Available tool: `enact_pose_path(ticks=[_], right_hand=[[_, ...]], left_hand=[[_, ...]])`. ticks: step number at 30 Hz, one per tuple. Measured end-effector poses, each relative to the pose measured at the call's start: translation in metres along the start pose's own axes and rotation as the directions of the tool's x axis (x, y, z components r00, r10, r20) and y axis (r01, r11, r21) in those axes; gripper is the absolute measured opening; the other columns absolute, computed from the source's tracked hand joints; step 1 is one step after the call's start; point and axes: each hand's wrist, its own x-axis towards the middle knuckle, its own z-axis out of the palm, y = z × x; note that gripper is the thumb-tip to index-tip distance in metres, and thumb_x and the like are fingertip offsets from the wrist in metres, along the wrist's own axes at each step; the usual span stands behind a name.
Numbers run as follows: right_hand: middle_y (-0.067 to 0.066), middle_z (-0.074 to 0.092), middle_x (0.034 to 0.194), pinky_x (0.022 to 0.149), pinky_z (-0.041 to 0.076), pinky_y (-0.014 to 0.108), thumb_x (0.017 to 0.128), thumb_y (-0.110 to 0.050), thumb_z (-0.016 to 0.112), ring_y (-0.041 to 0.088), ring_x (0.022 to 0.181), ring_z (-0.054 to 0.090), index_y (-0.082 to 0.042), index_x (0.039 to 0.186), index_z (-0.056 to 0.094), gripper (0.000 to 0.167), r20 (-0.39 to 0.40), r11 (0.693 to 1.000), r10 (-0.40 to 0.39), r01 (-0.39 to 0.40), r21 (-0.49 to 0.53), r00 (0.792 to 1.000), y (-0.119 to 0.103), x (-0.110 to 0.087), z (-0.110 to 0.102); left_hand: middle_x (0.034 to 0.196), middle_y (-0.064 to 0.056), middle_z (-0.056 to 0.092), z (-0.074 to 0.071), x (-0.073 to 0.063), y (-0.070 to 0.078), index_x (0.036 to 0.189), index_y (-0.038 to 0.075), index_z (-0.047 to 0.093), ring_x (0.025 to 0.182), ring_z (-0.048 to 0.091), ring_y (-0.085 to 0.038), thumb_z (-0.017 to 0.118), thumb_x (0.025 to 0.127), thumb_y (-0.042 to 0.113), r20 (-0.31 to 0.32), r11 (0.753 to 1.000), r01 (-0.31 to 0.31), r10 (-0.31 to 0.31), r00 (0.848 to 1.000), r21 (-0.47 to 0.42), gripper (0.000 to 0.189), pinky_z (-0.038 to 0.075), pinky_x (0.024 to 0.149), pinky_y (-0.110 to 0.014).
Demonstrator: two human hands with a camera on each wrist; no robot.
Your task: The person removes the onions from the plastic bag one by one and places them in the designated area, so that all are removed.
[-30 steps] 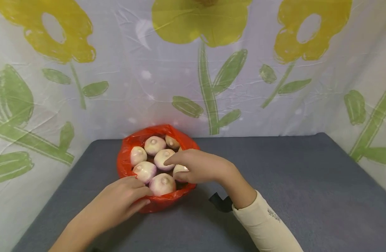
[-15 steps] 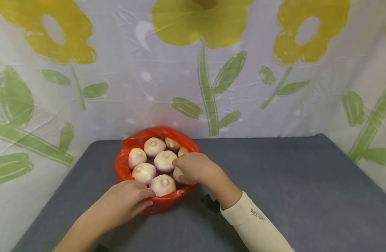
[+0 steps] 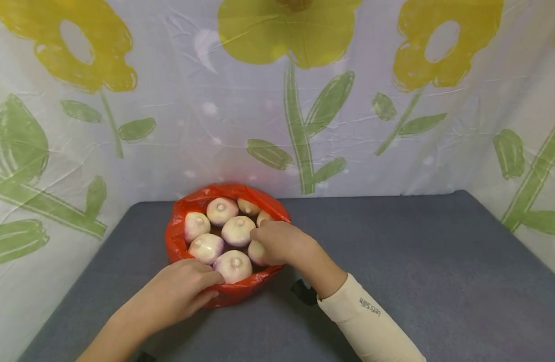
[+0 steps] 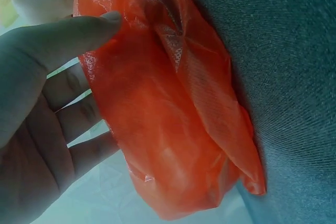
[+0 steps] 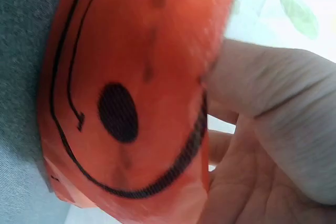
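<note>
Head view facing forward and down, wrist views close — sharing red bag (image 3: 241, 293)

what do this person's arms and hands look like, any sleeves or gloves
The left hand and right hand are both bare, without gloves. The right arm wears a cream sleeve printed with small dark lettering, and a black piece shows beside that wrist. The visible left forearm has no sleeve.

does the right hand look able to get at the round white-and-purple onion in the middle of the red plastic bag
Probably yes: the right hand is close by and nothing lies on the middle onion, though the hand may first need to release the round pale onion it seems to grip.
</note>
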Motion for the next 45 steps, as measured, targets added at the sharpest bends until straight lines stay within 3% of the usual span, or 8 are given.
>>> enact_pose_path(ticks=[5, 12, 19, 26, 33, 37, 45], right_hand=[[0.003, 0.054, 0.083, 0.076, 0.049, 0.035, 0.09, -0.015, 0.066, 0.02, 0.075, 0.055, -0.014, 0.099, 0.064, 0.01, 0.014, 1.0, -0.005, 0.005, 0.003, 1.0, 0.001, -0.001, 0.002], [-0.003, 0.052, 0.067, 0.069, 0.047, 0.033, 0.092, -0.014, 0.061, 0.018, 0.066, 0.054, -0.014, 0.093, 0.062, 0.002, 0.015, 0.998, -0.042, 0.041, 0.042, 0.999, 0.005, 0.0, 0.007], [-0.004, 0.054, 0.078, 0.071, 0.047, 0.031, 0.083, -0.018, 0.077, 0.016, 0.074, 0.055, -0.019, 0.097, 0.062, 0.021, 0.065, 0.998, -0.014, 0.01, 0.057, 0.998, 0.007, 0.002, 0.009], [-0.008, 0.058, 0.079, 0.08, 0.046, 0.032, 0.081, -0.018, 0.081, 0.015, 0.084, 0.055, -0.019, 0.098, 0.064, 0.024, 0.027, 0.993, -0.087, 0.084, 0.081, 0.996, 0.013, 0.0, 0.002], [-0.003, 0.066, 0.116, 0.099, 0.042, 0.033, 0.082, -0.019, 0.083, 0.017, 0.109, 0.058, -0.015, 0.13, 0.062, 0.053, 0.003, 0.98, -0.138, 0.136, 0.145, 0.99, 0.012, -0.01, -0.011], [-0.002, 0.065, 0.124, 0.102, 0.04, 0.033, 0.082, -0.019, 0.082, 0.018, 0.115, 0.057, -0.015, 0.134, 0.061, 0.056, -0.016, 0.971, -0.157, 0.157, 0.18, 0.988, 0.007, -0.018, -0.019], [-0.004, 0.064, 0.111, 0.092, 0.045, 0.03, 0.079, -0.015, 0.084, 0.013, 0.101, 0.058, -0.018, 0.123, 0.064, 0.048, -0.103, 0.956, -0.192, 0.21, 0.203, 0.976, 0.007, -0.033, -0.039]], left_hand=[[0.072, 0.018, 0.053, 0.002, 0.001, -0.001, 0.086, 0.025, 0.066, 0.066, 0.052, -0.004, 0.085, 0.075, 0.011, -0.001, 1.0, -0.009, 0.009, 1.0, -0.005, 0.026, 0.049, 0.066, -0.031], [0.07, 0.019, 0.051, 0.005, 0.0, -0.003, 0.085, 0.025, 0.066, 0.064, 0.05, -0.003, 0.084, 0.076, 0.011, -0.011, 1.0, -0.017, 0.017, 1.0, -0.011, 0.025, 0.049, 0.064, -0.03], [0.067, 0.019, 0.046, 0.014, 0.0, -0.003, 0.079, 0.026, 0.06, 0.062, 0.048, -0.001, 0.083, 0.075, 0.009, -0.056, 0.998, -0.061, 0.06, 0.997, -0.021, 0.029, 0.044, 0.061, -0.025], [0.067, 0.019, 0.046, 0.014, 0.002, -0.002, 0.079, 0.026, 0.062, 0.062, 0.046, 0.0, 0.083, 0.077, 0.011, -0.022, 0.999, -0.024, 0.024, 0.999, -0.029, 0.026, 0.045, 0.061, -0.024], [0.069, 0.02, 0.046, 0.014, 0.003, -0.002, 0.079, 0.026, 0.062, 0.063, 0.046, 0.001, 0.083, 0.078, 0.011, -0.027, 0.999, -0.03, 0.03, 0.999, -0.032, 0.026, 0.045, 0.061, -0.024], [0.07, 0.02, 0.048, 0.016, 0.002, -0.002, 0.08, 0.027, 0.062, 0.064, 0.047, 0.0, 0.083, 0.077, 0.012, -0.034, 0.999, -0.038, 0.036, 0.999, -0.032, 0.026, 0.044, 0.061, -0.024], [0.07, 0.019, 0.048, 0.017, 0.003, -0.004, 0.08, 0.026, 0.061, 0.064, 0.048, -0.001, 0.084, 0.076, 0.012, -0.049, 0.999, -0.049, 0.049, 0.998, -0.016, 0.027, 0.045, 0.062, -0.024]])
